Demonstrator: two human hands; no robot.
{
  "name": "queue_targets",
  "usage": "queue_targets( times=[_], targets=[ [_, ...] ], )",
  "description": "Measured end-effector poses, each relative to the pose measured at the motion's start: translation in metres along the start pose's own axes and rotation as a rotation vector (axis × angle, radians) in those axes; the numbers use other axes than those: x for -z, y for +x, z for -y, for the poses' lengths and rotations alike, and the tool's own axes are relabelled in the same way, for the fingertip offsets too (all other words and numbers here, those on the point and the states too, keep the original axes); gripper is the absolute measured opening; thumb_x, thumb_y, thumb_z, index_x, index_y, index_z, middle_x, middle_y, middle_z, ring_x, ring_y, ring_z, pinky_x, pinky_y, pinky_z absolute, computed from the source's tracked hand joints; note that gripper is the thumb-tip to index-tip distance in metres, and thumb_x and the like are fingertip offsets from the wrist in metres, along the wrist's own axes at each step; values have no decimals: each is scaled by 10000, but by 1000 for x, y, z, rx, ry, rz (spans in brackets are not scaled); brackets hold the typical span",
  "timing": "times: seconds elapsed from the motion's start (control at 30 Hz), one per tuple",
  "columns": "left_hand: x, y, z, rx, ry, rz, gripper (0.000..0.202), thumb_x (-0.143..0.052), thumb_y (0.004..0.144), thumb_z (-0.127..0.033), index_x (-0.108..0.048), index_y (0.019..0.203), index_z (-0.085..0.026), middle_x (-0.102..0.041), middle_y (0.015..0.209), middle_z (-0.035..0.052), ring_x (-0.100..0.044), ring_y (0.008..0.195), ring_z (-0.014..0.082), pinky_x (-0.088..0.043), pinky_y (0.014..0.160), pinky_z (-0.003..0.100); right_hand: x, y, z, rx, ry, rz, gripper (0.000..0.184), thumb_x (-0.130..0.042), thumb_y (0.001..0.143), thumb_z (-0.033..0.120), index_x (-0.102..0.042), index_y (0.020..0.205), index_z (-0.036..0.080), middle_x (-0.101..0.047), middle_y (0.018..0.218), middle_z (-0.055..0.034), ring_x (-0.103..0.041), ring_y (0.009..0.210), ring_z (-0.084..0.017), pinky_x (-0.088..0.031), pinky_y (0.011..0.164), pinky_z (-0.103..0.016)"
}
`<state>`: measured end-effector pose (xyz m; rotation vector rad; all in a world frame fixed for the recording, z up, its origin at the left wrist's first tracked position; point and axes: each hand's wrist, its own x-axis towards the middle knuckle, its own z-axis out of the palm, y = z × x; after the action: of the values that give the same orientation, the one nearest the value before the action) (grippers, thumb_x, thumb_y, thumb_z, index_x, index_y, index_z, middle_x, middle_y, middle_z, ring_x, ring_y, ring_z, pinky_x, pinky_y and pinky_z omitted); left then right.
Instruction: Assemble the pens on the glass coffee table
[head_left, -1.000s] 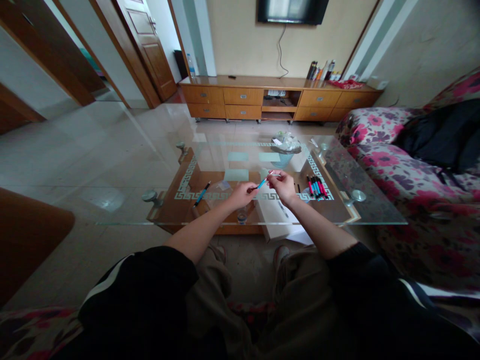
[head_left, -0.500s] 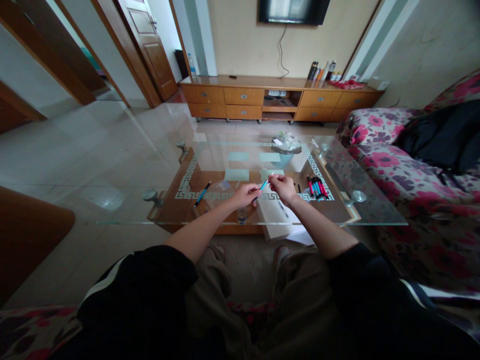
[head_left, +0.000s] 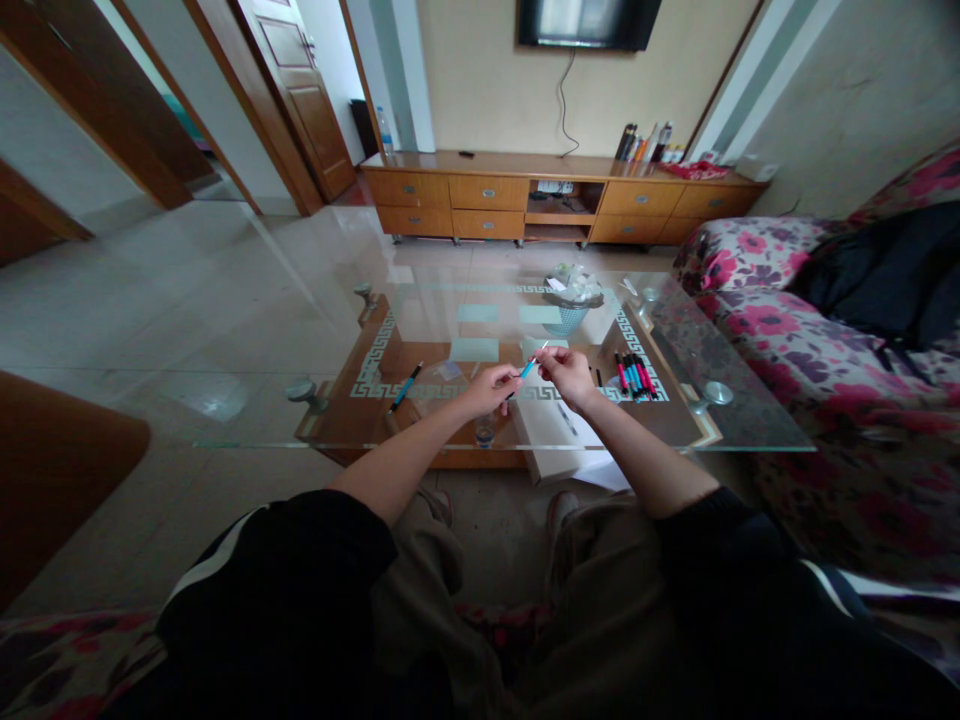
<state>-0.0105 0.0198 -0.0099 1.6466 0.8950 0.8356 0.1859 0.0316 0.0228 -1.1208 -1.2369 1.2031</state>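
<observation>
Above the glass table my left hand (head_left: 491,390) is closed around the lower part of a light-blue pen (head_left: 529,368), which slants up to the right. My right hand (head_left: 568,376) pinches at the pen's upper end, where a thin white piece (head_left: 545,346) sticks out between the fingertips. Whether that piece is a refill is too small to tell. To the left of my hands lies a blue-and-black pen (head_left: 406,388). Right of them is a row of several pink, blue and black pens (head_left: 636,376).
The glass tabletop (head_left: 255,430) has a clear edge towards me. A white box (head_left: 551,450) and a small clear cup-like object (head_left: 484,432) show through it. Beyond stands a bag-lined waste basket (head_left: 571,300). A flowered sofa (head_left: 772,320) is at right, a wooden cabinet (head_left: 487,192) behind.
Both hands stay almost in place around the pen. The fingers of my right hand have shifted slightly at its upper end.
</observation>
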Motion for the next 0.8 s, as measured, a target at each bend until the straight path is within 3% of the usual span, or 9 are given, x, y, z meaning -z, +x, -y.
queue_targets(
  times=[0.4, 0.67, 0.8],
  targets=[
    [0, -1, -3, 1, -1, -12, 307, -622, 951, -453, -575, 900, -154, -635, 798, -2, -570, 414, 72, -417, 387, 186, 0, 1, -5, 7, -24, 13, 553, -794, 664, 713, -698, 777, 181, -677, 724, -38, -523, 568, -113, -396, 508, -245],
    [-1, -3, -6, -18, 81, -43, 332, -604, 945, -483, -602, 897, -154, -649, 742, -2, -481, 390, 60, -342, 388, 195, 0, 1, -4, 3, -68, 26, 540, -778, 695, 711, -691, 763, 182, -619, 616, -11, -498, 536, -115, -380, 501, -250],
    [-1, -1, -7, -28, 71, -43, 346, -644, 913, -488, -631, 882, -144, -643, 699, -3, -492, 467, 74, -374, 460, 201, -2, -2, -1, 6, -126, 18, 544, -767, 704, 709, -691, 786, 177, -610, 601, -6, -488, 519, -115, -375, 498, -256]
  ],
)
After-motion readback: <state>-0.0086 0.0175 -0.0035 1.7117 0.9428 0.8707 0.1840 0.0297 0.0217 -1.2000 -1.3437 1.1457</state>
